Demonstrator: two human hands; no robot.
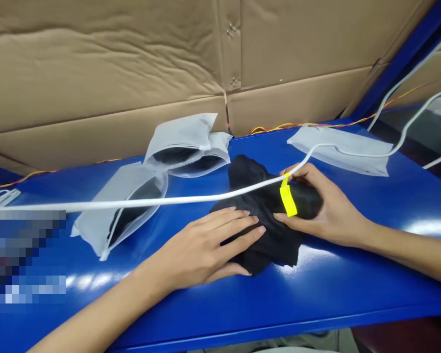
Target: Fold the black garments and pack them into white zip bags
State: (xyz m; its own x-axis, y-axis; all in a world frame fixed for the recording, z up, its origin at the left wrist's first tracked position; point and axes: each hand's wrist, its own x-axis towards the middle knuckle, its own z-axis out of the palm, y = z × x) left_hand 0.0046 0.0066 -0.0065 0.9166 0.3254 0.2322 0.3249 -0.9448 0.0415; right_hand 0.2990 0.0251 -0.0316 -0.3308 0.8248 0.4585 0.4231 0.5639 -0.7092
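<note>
Left forearm (106,309) at lower left of frame, right forearm (400,250) at right edge: both bare, slender; fingernails (261,229) trimmed short, rounded.

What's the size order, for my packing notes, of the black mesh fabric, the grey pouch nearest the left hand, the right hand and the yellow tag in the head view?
Largest to smallest: the black mesh fabric and grey pouch look alike, so unranked; then the right hand, though camera nearness may enlarge it; smallest, the yellow tag.

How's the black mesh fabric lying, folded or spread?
Bunched: the black mesh fabric lies in a rumpled heap on the blue table, pressed by the left hand, its end rolled within the right hand.
</note>
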